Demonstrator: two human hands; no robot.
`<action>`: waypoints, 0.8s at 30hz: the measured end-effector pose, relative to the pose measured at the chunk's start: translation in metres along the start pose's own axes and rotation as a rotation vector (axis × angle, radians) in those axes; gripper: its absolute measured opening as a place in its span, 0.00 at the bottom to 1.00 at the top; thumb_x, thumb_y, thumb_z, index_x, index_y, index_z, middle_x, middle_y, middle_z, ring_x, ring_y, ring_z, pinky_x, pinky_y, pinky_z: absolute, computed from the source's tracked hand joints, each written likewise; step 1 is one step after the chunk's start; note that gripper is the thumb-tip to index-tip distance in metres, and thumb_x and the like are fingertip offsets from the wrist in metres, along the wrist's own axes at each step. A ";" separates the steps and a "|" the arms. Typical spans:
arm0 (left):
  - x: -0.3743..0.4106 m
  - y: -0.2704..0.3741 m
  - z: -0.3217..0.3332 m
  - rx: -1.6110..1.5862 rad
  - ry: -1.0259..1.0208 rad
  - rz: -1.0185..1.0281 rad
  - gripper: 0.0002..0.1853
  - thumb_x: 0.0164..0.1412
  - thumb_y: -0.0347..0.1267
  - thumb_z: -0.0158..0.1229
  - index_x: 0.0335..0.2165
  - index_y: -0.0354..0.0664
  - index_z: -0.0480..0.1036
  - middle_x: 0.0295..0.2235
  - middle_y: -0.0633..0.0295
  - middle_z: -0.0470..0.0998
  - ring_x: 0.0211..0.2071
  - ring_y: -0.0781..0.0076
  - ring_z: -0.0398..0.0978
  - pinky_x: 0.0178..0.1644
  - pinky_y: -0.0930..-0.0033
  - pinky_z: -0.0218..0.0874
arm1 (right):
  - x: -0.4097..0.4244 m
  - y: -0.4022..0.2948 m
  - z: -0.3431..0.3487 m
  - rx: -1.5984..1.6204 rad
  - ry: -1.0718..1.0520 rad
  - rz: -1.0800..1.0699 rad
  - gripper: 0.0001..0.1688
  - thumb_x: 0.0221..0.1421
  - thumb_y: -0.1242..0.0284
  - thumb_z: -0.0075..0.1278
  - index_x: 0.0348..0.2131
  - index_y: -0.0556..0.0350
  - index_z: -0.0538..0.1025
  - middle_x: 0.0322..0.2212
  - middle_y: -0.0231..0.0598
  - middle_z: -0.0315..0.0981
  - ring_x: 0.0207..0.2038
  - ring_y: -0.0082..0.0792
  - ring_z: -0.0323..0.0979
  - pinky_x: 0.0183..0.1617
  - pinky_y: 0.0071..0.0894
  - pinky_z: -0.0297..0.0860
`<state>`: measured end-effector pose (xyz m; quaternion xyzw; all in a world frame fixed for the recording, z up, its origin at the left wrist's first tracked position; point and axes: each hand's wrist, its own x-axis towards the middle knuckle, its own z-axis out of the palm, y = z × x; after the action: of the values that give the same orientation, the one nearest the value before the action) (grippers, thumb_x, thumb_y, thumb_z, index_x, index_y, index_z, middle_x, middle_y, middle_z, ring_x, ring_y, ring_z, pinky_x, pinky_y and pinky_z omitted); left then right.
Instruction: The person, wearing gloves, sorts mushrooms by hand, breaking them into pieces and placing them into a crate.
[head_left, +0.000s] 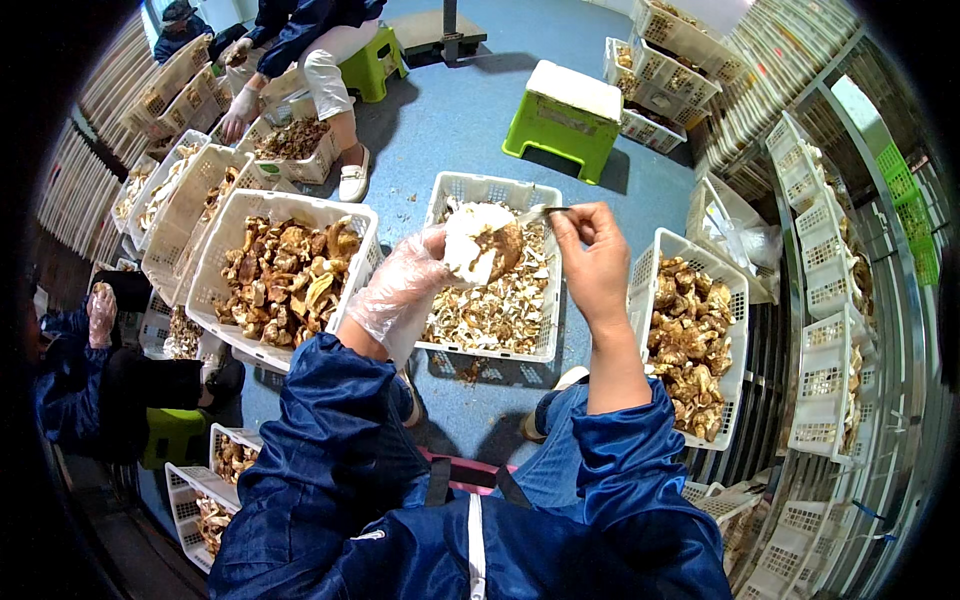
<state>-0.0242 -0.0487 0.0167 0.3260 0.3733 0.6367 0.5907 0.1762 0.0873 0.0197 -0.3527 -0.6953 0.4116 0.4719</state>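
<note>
My left hand (401, 281), in a clear plastic glove, grips a large mushroom (484, 244) with white, partly pared flesh and a brown patch. In my bare right hand (592, 259) is a small knife (541, 214), its blade pointing left near the mushroom's upper right side. Both hands are above a white plastic crate (559, 330) of pale mushroom trimmings (487, 319) on the floor. To the left, close to my gloved wrist, a crate (367, 225) holds brown mushroom pieces (289, 274). Another crate (739, 360) with knobbly brown mushrooms (690, 345) stands to the right of my right forearm.
A green stool (562, 124) with a white top stands ahead on the blue floor (450, 112). Co-workers sit at upper left (300, 45) and left (82, 375) among crates. Stacked crates (675, 71) and metal racks (892, 300) line the right side.
</note>
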 end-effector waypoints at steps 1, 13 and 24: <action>0.000 0.001 0.003 -0.023 0.050 -0.019 0.27 0.61 0.29 0.66 0.58 0.37 0.73 0.51 0.63 0.81 0.51 0.74 0.78 0.55 0.68 0.69 | 0.001 -0.001 -0.004 -0.050 0.009 -0.015 0.09 0.64 0.71 0.61 0.38 0.57 0.78 0.33 0.37 0.84 0.38 0.28 0.82 0.44 0.30 0.76; 0.008 -0.009 -0.006 -0.153 0.236 -0.021 0.23 0.66 0.33 0.64 0.58 0.41 0.71 0.50 0.64 0.79 0.48 0.72 0.77 0.52 0.67 0.70 | -0.011 -0.004 0.015 -0.388 -0.116 -0.349 0.09 0.56 0.74 0.63 0.38 0.52 0.79 0.41 0.38 0.80 0.48 0.46 0.76 0.53 0.45 0.70; 0.006 -0.011 0.005 -0.170 0.234 -0.149 0.20 0.69 0.39 0.64 0.54 0.43 0.73 0.43 0.67 0.80 0.41 0.78 0.77 0.44 0.76 0.72 | -0.015 -0.017 0.024 -0.373 -0.136 -0.580 0.16 0.47 0.79 0.65 0.38 0.47 0.80 0.45 0.32 0.80 0.49 0.44 0.77 0.53 0.43 0.75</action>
<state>-0.0143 -0.0420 0.0096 0.1700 0.4075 0.6538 0.6144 0.1566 0.0613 0.0244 -0.1922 -0.8597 0.1489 0.4492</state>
